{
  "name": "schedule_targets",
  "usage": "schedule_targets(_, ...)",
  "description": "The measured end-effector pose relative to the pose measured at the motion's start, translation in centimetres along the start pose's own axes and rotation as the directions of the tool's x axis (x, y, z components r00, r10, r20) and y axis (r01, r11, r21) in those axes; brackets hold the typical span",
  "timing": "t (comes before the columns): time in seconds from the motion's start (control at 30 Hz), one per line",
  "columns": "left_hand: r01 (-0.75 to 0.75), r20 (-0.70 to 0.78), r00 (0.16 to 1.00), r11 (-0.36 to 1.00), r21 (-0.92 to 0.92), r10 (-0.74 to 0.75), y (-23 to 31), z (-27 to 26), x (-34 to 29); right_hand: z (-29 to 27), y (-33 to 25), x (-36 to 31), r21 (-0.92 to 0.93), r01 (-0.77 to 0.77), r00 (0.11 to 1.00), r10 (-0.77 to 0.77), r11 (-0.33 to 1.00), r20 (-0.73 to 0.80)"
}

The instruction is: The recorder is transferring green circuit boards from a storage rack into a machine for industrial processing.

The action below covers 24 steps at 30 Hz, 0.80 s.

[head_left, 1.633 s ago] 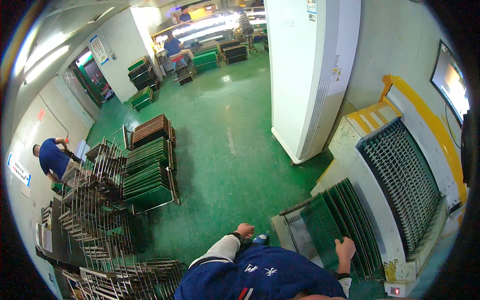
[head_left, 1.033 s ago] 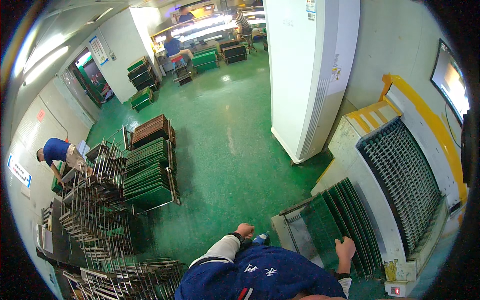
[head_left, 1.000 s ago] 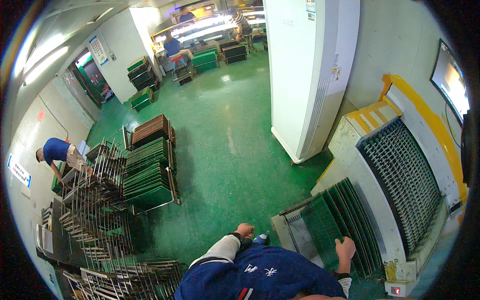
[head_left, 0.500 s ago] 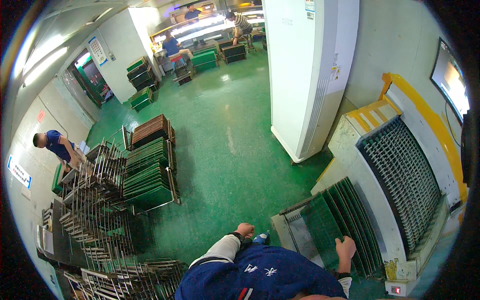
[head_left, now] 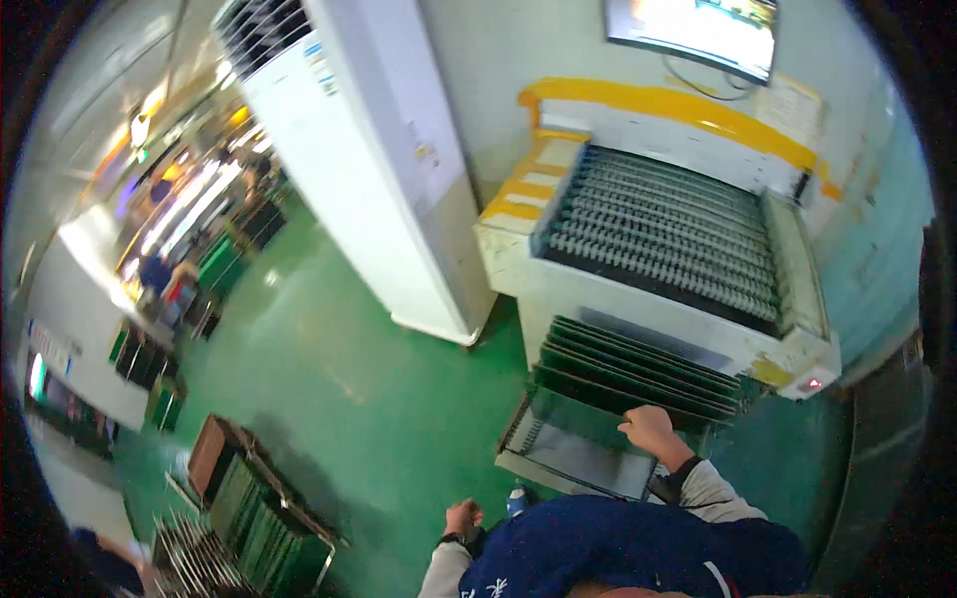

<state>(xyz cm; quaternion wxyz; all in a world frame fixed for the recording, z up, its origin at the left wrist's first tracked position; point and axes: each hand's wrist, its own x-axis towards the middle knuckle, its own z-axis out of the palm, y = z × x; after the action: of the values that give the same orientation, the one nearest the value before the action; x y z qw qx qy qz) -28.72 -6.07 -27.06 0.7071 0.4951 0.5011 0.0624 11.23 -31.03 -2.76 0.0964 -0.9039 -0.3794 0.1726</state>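
Note:
My right hand (head_left: 650, 433) is closed at the upper edge of a thin green panel (head_left: 576, 411), the nearest of several upright panels. Its fingertips are partly hidden. Behind this sheet stand darker green panels (head_left: 638, 371) in a slotted rack (head_left: 573, 476), whose near part shows a pale base. My left hand (head_left: 463, 518) hangs low by my body, fingers curled, with nothing visible in it. A blue and white shoe (head_left: 516, 500) shows beside it on the green floor.
Beyond the rack stands a white machine (head_left: 508, 239) with a bed of rollers (head_left: 663, 234) and yellow tape. A tall white cabinet unit (head_left: 374, 169) rises to its left. At lower left is another panel rack (head_left: 264, 518), near a person's arm (head_left: 125, 553). A screen (head_left: 693, 35) hangs above.
My view has swung right, bringing the roller machine and rack toward the middle. My right hand stays at the front panel, and my left hand remains low and curled.

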Motion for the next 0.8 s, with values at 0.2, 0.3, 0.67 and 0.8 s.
schedule_targets(0.2, 0.295, 0.066, 0.954, 0.879, -0.374, -0.292, 0.9, 0.1, 1.0, -11.6, -2.7, -4.3, -0.011, 0.003, 0.985, -0.005, 1.000, -0.174)
schedule_targets(0.3, 0.313, 0.012, 0.946, 0.899, -0.307, -0.325, 3.4, 2.4, 0.5, -17.5, -2.5, -6.9, 0.000, -0.038, 0.974, 0.037, 0.999, -0.224)
schedule_targets(0.67, 0.312, 0.166, 0.948, 0.898, -0.311, -0.273, 5.1, 4.8, 3.7, -23.4, 8.5, -9.3, 0.936, 0.308, 0.699, 0.627, 0.169, -0.343)
schedule_targets(0.8, 0.319, 0.099, 0.948, 0.913, -0.255, -0.303, 4.6, 4.5, 3.4, -22.6, 10.5, -5.6, 0.817, 0.430, 0.846, 0.487, -0.386, -0.216)
